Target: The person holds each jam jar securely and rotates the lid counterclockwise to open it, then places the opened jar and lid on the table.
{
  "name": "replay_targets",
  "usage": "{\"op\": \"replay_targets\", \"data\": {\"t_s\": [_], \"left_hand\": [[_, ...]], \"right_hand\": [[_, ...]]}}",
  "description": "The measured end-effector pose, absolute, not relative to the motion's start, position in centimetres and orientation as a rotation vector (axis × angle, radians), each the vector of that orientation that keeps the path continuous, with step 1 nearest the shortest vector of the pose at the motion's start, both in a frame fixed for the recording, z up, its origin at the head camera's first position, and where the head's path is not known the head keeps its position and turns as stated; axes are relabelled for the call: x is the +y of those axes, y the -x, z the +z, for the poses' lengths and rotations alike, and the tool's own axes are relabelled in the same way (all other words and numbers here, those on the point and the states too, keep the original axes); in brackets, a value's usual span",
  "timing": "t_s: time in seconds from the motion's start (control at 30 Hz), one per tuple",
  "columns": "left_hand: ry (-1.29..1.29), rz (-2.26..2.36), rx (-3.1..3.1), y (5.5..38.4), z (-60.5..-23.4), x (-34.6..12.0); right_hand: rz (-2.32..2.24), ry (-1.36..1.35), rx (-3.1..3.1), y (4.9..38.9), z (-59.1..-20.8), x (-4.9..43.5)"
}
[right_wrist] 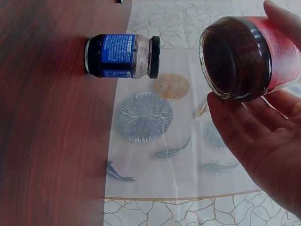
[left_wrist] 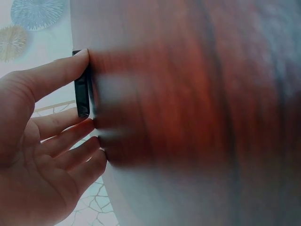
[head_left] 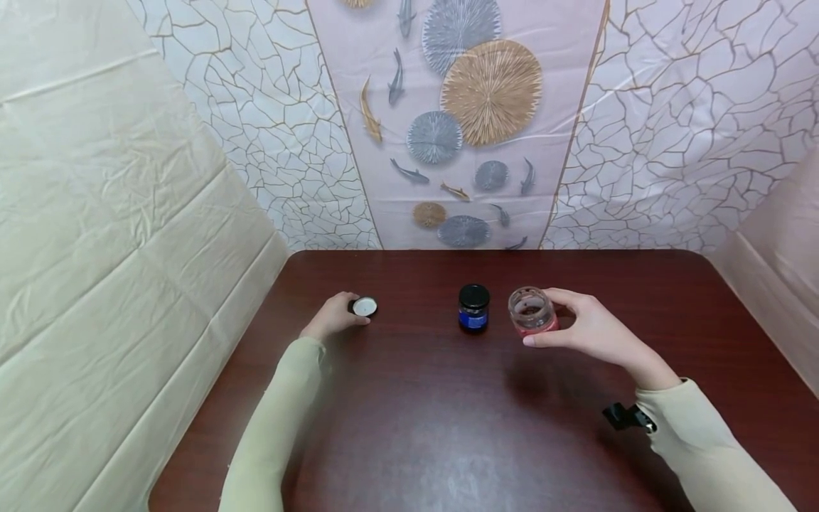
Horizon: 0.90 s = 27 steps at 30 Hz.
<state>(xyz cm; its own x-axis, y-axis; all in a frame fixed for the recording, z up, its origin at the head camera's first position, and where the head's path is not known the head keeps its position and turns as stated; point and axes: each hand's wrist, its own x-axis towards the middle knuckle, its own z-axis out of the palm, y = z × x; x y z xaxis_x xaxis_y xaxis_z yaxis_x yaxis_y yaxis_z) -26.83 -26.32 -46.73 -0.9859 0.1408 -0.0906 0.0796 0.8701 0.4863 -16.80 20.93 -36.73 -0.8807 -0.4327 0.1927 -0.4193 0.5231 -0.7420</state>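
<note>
At the table's left, my left hand [head_left: 334, 316] pinches a black jar lid [head_left: 365, 307] between thumb and fingers, its white inner side facing up. The left wrist view shows the lid [left_wrist: 82, 89] edge-on at the table surface, the other fingertips touching the wood. My right hand [head_left: 591, 328] grips an open glass jar [head_left: 533, 311] with a red label, lifted above the table and tilted. Dark contents show inside that jar [right_wrist: 235, 56] in the right wrist view. Left of it stands a second jar [head_left: 473, 309], upright, with a blue label and black lid on.
The dark red-brown table [head_left: 409, 398] reaches back to a patterned cloth wall [head_left: 461, 192]. A pale cloth [head_left: 128, 235] hangs along the left side. A black strap piece [head_left: 627, 417] sits at the right sleeve's cuff.
</note>
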Motion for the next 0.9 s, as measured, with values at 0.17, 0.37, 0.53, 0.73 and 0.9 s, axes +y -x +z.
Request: {"op": "replay_targets", "data": {"t_s": [0.17,0.37,0.53,0.73,0.9], "left_hand": [[-0.194,0.76,2.919,26.52,-46.52,-26.25],[-0.199,0.773,2.913,26.39,-46.51,-26.22],[-0.181,0.769,2.91,26.62,-46.69,-26.2],[-0.186,0.756,2.918,26.72,-46.6,-26.39],[-0.181,0.734,2.937,26.85,-46.36,-26.8]], "right_hand": [[-1.297,0.762,2.755,16.83,-36.67,20.95],[-1.299,0.768,2.76,16.86,-36.7,21.0],[-1.312,0.769,2.743,16.92,-36.77,21.02],[-1.306,0.759,2.742,16.91,-36.8,21.03],[-1.309,0.758,2.745,16.88,-36.79,21.06]]}}
